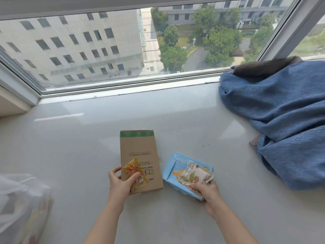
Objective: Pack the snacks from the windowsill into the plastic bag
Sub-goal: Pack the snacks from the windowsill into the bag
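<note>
1. Gripping the near end of a brown cardboard box (139, 152), the left hand (121, 182) is curling its fingers round the box's left edge while its thumb is pressing a small orange-and-yellow snack packet (134, 171) flat against the box's top face.
2. The right hand (206, 190) is holding the near corner of a light blue snack box (173, 166), and its thumb is pinning a crumpled cream packet printed with fruit and leaves (195, 173) on top of that box.
3. Both boxes are lying on the white windowsill (88, 147), just beside each other but apart, the brown 1 to the left and the blue 1 to the right and slightly nearer the person.
4. The translucent white plastic bag (21, 199) is sitting at the left edge of the view, well apart from both hands; some coloured contents are showing faintly through it, too blurred to identify.
5. A blue curtain (281, 111) is bunching on the right end of the sill, well apart from the boxes.
6. The window (123, 50) behind the sill is looking out on a pale building and green trees far below.
</note>
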